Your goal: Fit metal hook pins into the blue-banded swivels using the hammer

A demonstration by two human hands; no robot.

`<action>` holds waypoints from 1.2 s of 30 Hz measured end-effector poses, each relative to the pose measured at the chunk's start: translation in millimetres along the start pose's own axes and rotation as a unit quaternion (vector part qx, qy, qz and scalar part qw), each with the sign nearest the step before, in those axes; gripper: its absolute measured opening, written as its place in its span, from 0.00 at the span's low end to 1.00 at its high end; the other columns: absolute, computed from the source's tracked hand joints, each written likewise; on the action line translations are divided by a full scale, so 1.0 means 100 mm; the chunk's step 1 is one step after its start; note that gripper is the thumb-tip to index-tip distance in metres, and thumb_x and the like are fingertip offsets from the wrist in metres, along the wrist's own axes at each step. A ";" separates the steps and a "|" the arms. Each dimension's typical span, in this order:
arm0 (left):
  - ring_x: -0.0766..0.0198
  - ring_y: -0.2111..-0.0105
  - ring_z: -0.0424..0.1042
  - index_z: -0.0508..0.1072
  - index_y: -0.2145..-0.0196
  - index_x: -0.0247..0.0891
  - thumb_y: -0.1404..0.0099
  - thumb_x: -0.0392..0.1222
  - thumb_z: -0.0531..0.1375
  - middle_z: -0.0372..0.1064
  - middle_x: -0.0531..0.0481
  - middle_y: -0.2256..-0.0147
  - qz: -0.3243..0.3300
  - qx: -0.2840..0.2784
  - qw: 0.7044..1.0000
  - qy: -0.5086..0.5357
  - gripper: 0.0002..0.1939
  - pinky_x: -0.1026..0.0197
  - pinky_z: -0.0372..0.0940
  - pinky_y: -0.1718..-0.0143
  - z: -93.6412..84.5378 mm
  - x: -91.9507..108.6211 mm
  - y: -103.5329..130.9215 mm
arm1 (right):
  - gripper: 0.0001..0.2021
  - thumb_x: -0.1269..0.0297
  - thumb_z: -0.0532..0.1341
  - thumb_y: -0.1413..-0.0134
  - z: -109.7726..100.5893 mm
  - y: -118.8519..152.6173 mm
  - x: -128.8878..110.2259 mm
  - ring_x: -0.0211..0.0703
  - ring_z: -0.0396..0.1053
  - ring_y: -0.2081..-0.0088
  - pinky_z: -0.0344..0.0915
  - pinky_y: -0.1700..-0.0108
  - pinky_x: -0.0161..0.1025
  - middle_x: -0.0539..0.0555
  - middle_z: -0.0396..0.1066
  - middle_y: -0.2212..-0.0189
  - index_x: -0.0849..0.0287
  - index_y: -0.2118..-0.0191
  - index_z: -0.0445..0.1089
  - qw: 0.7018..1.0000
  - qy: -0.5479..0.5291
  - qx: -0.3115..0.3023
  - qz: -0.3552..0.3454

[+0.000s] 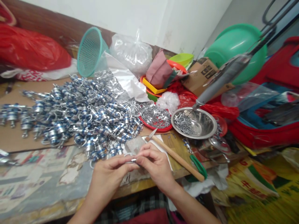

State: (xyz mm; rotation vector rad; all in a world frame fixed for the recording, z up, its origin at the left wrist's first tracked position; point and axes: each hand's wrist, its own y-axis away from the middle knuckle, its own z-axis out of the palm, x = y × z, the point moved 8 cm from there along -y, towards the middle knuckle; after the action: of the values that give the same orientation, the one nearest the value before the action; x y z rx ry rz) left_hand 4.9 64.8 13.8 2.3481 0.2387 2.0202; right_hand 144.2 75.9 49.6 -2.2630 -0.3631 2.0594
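My left hand (109,172) and my right hand (156,163) meet over the front edge of the table. Between their fingertips they pinch a small silver metal piece (133,160), mostly hidden by the fingers. Just beyond the hands lies a grey metal block (134,145). A hammer (179,160) with a long wooden handle rests to the right, its head pointing away. Behind and to the left spreads a large heap of blue and silver metal fittings (93,115) with rings and hooks. One similar fitting (187,145) lies apart, near a green loop (198,166).
A red dish (155,129) holds small silver parts, and a steel bowl (207,123) holds thin pins. A grey metal arm (221,79) slants above the bowl. Behind stand a turquoise basket (90,51), plastic bags (132,51), a cardboard box (202,74) and a green basin (235,46).
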 end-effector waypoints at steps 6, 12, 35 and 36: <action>0.56 0.60 0.72 0.79 0.75 0.45 0.56 0.39 0.65 0.76 0.50 0.63 0.052 0.008 0.998 0.028 0.06 0.58 0.65 0.57 0.01 0.08 0.02 | 0.05 0.68 0.61 0.51 0.00 0.05 -0.11 0.36 0.64 0.68 0.61 0.64 0.34 0.50 0.64 0.73 0.59 0.74 0.72 0.998 0.012 -0.027 -0.051; 0.61 0.60 0.69 0.77 0.77 0.43 0.52 0.40 0.64 0.74 0.52 0.64 0.003 -0.029 0.990 0.136 0.01 0.63 0.62 0.57 0.08 0.05 0.04 | 0.11 0.68 0.62 0.53 -0.08 0.21 -0.34 0.39 0.66 0.63 0.66 0.62 0.36 0.54 0.66 0.66 0.59 0.61 0.69 0.978 0.114 -0.003 -0.176; 0.62 0.63 0.71 0.68 0.57 0.42 0.53 0.42 0.66 0.73 0.52 0.65 -0.046 -0.052 0.985 0.156 0.24 0.65 0.66 0.61 0.09 -0.12 0.08 | 0.11 0.72 0.56 0.49 0.05 0.28 -0.23 0.37 0.67 0.67 0.65 0.66 0.32 0.55 0.69 0.69 0.62 0.59 0.72 0.959 0.249 -0.053 -0.127; 0.62 0.63 0.71 0.65 0.54 0.43 0.53 0.42 0.66 0.73 0.52 0.65 -0.046 -0.065 0.982 0.171 0.27 0.65 0.66 0.62 0.12 -0.14 0.09 | 0.10 0.71 0.57 0.49 0.05 0.24 -0.19 0.36 0.67 0.69 0.65 0.68 0.31 0.53 0.69 0.71 0.61 0.61 0.72 0.961 0.244 -0.074 -0.107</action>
State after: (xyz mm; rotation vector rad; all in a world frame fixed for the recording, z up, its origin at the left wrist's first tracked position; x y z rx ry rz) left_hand 15.7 55.4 -0.4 1.8707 0.2135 2.3037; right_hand 140.8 47.5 62.8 -2.5757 -0.7015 1.3524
